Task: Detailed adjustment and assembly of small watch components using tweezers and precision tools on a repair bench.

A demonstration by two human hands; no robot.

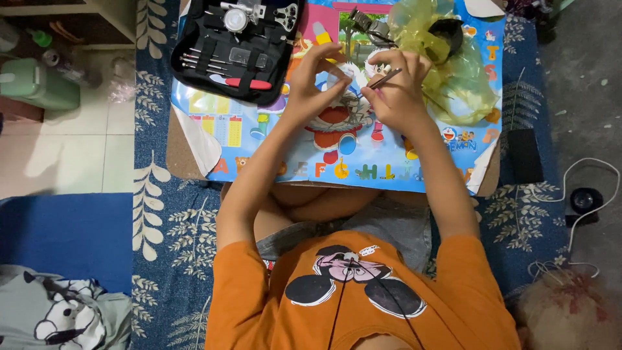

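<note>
Blue patterned carpet (175,227) covers the floor, with pale tiles (65,149) off at 9 o'clock. On it sits a low surface (184,165) covered by a bright cartoon alphabet mat (389,162).

Seen from the head camera, the person sits cross-legged in an orange shirt (363,298), both arms reaching toward 12 o'clock. The left hand (311,81) has its fingers curled around a small pale item (338,76), pinched between thumb and fingertips just above the mat; what the item is cannot be told, as it is mostly hidden. The right hand (398,91) is closed on a thin metal tool (384,79), held like a pen, its tip pointing toward 9 o'clock and meeting the small item. The two hands are just beside each other, nearly touching.

At 11 o'clock from the hands lies an open black tool case (236,48), holding slim metal tools, a red-handled tool (249,83) and a round clear-topped piece (235,19). At 1 o'clock from the hands lies a crumpled yellow plastic bag (447,71), with a dark round object (450,32) partly under it and a grey metal part (369,24) just beside it.

Far to 9 o'clock stands a green container (39,84). At 3 o'clock a white cable (583,168) loops on the floor by a small black device (585,201). A grey printed cloth (58,314) lies at 7 o'clock.
</note>
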